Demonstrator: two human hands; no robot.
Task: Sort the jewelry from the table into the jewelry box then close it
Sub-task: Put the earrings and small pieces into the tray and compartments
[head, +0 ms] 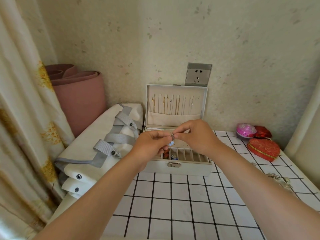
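Both your left hand (152,142) and right hand (194,135) are pinched shut on 1 blue-beaded earring (171,142), held over the open jewelry box (176,168) at the counter's (173,205) far edge, likely lining up its hook with the perforated panel.

both hands (152,144) (195,135) pinch blue-beaded earring (171,142) above open jewelry box (180,168).
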